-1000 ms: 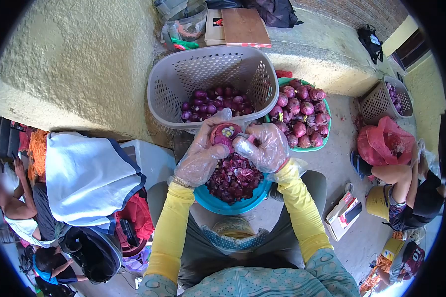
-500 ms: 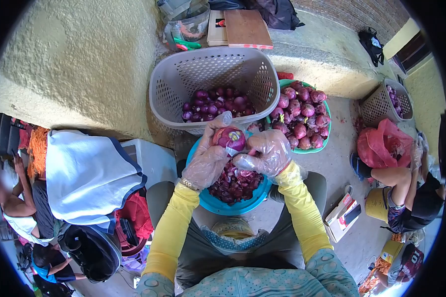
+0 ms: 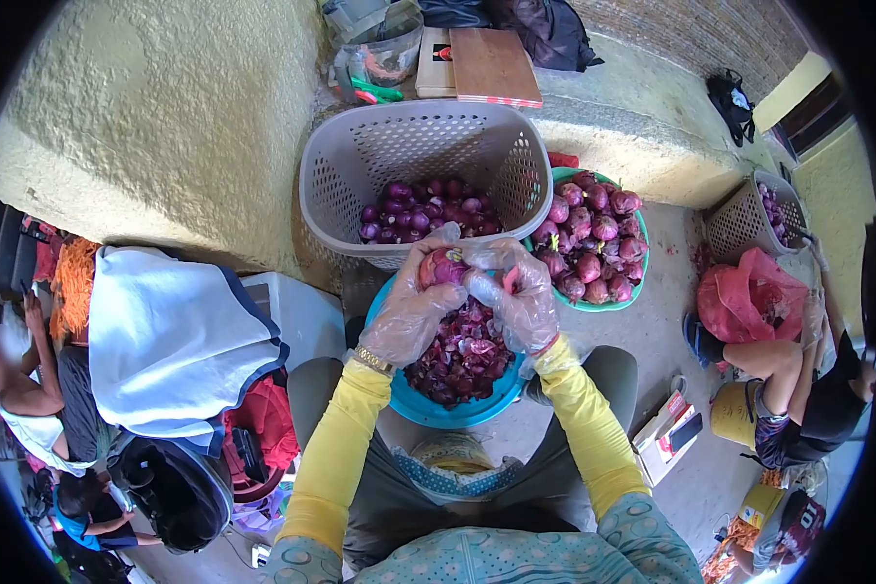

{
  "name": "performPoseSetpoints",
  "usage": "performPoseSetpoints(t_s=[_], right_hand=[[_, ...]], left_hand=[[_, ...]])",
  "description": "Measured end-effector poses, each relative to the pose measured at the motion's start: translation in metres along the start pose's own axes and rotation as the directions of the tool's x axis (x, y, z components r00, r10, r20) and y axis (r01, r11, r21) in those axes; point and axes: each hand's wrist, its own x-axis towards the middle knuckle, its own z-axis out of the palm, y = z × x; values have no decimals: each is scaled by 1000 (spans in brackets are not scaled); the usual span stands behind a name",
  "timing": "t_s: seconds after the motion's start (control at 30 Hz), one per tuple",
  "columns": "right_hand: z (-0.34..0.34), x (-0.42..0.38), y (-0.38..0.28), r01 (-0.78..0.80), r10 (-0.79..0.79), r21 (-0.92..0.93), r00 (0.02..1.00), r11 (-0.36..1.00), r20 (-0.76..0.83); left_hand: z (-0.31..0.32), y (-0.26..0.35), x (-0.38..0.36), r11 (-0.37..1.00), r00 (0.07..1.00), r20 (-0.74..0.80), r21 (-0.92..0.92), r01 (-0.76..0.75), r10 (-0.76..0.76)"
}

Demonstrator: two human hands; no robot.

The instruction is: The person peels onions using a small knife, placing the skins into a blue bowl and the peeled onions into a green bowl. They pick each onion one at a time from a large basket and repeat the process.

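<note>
A red onion (image 3: 443,269) is gripped in my left hand (image 3: 404,307), its fingers wrapped round it. My right hand (image 3: 518,292) is closed beside it, thumb touching the onion. A small red-handled tool (image 3: 509,280) shows between the right fingers; most of it is hidden. Both hands wear clear plastic gloves. Below them, a blue basin (image 3: 438,418) holds a heap of onion skins (image 3: 462,360). Behind the hands stands a grey perforated basket (image 3: 423,117) with peeled onions (image 3: 423,209) in it. Unpeeled onions (image 3: 594,229) fill a green basin (image 3: 603,307) at right.
Between my knees is a bucket (image 3: 453,453). A carton with a phone (image 3: 686,432) lies on the floor at right. Co-workers sit on both sides, one near a pink bag (image 3: 752,297). A white cloth (image 3: 175,341) covers something at left. Boards (image 3: 496,66) rest on the ledge.
The onion has turned in my left hand, so its cut end faces away from view more. My right hand has shifted slightly left and its fingers have come up over the onion's side.
</note>
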Motion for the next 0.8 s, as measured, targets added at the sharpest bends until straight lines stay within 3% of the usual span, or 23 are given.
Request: performPoseSetpoints(t_s=[0.07,0.13,0.2,0.23,0.27,0.33,0.4,0.5,0.57,0.73,0.8], right_hand=[[-1,-3,28,66,-65,14,997,998,-38],[-1,-7,33,-177,173,-31,980,984,-96],[4,-9,42,-189,180,-62,975,980,-130],[6,-10,44,-203,186,-93,969,975,-165],[5,-14,43,-202,185,-93,969,975,-163],[8,-14,19,-303,303,0,952,953,-45],[11,-14,17,-354,357,65,932,933,-56],[3,-6,10,-428,437,133,898,894,-51],[-6,-6,11,-518,525,189,851,834,15],[-1,-5,7,-476,492,252,871,843,-3],[-4,-5,9,-468,486,241,874,850,-15]], left_hand=[[-2,-3,1,1000,1000,0,16,-15,15],[-2,-11,5,999,998,-47,14,-45,45],[-2,-20,10,997,993,-93,16,-73,74],[-2,-24,13,987,981,-114,50,-154,159],[-4,-27,15,969,961,-131,86,-234,243],[-8,-25,19,956,944,-170,122,-265,283],[-11,-23,19,944,923,-212,157,-291,320],[-15,-16,13,949,983,-68,-258,-180,168],[-14,-13,12,961,986,-103,-227,-155,134],[-7,0,7,979,987,-158,-197,-44,12],[-9,0,4,965,958,-223,-231,128,-181]])
